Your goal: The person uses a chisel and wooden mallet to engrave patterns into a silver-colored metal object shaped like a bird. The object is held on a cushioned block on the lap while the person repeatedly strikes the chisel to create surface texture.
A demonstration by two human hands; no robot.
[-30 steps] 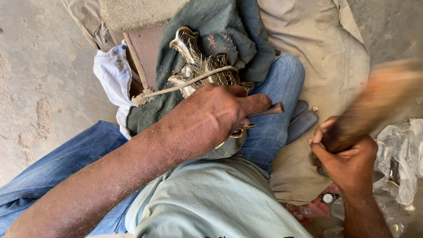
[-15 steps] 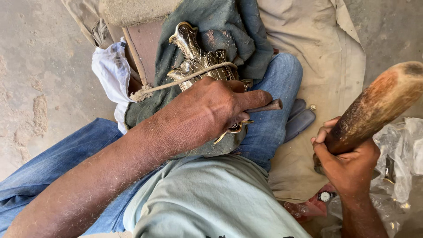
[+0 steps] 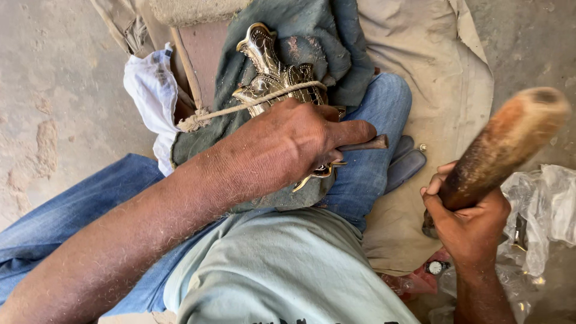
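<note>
**A:** Looking down from the head camera, what is the left hand (image 3: 288,150) doing?

**B:** It is lying across the person's lap with the fingers curled shut around a thin metal punch (image 3: 366,144). Only the blunt end of the punch is showing past the forefinger; the working tip is hiding under the hand.

**A:** And what is sitting under that hand?

**B:** An ornate metal piece (image 3: 270,72), silvery with gold-coloured trim, is resting on a dark green cloth (image 3: 318,36). A rope (image 3: 240,108) is running across it and pressing it down against the cloth. The hand is covering the lower part, so I cannot tell exactly where the punch is meeting the metal.

**A:** What about the right hand (image 3: 468,222)?

**B:** It is wrapping tightly around the narrow end of a thick wooden mallet (image 3: 510,144), closed all the way. The mallet is pointing up and to the right, well apart from the punch, and its far end is looking blurred.

**A:** What else is lying about?

**B:** The cloth is draping over a knee in blue jeans (image 3: 372,174). A white rag (image 3: 147,90) is lying just left of the cloth, a tan sheet (image 3: 432,78) is spreading beneath the leg, and clear plastic wrap (image 3: 546,204) is bunching up beside the right hand.
</note>
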